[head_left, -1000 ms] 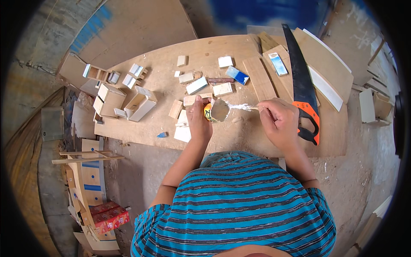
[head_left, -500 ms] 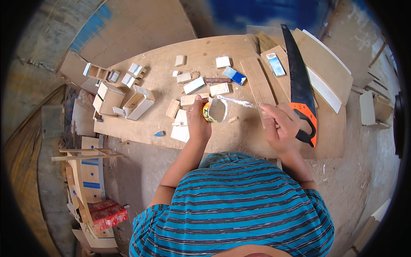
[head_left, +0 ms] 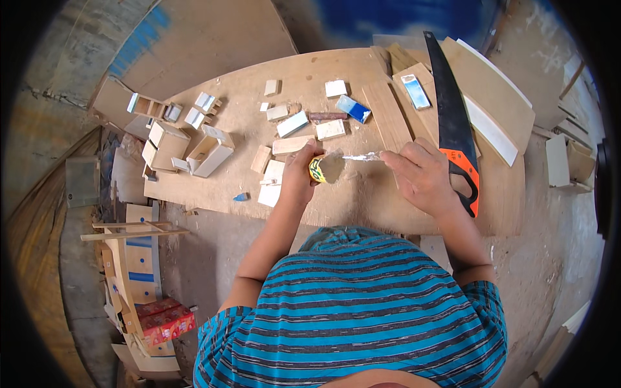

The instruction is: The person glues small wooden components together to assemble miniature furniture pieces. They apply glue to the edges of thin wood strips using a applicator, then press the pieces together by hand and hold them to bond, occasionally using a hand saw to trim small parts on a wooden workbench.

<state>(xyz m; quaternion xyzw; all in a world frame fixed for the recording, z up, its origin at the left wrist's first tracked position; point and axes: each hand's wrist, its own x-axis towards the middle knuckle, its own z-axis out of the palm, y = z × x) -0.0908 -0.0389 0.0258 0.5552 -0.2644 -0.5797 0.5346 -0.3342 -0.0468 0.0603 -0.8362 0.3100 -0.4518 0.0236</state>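
Observation:
My left hand (head_left: 301,172) is closed round a small can (head_left: 317,169) with a yellow and green label. The can is tilted, and its open, greyish mouth faces right. My right hand (head_left: 422,173) pinches a thin stick (head_left: 363,156) thickly coated with something white. The stick's tip reaches the can's mouth; whether it goes inside I cannot make out. Beyond my left hand lie several small wooden blocks, among them a bare one (head_left: 292,145), a white-topped one (head_left: 331,129) and a blue-topped one (head_left: 353,109).
A handsaw (head_left: 456,123) with an orange and black handle lies right of my right hand, beside planks (head_left: 388,116). Small wooden box pieces (head_left: 210,152) stand at the left of the wooden worktop (head_left: 239,97). A blue scrap (head_left: 241,196) lies near its front edge.
My right hand has moved slightly left and up. The white-coated stick now lies more level, with less of its length showing. My left hand still holds the can, turned a little.

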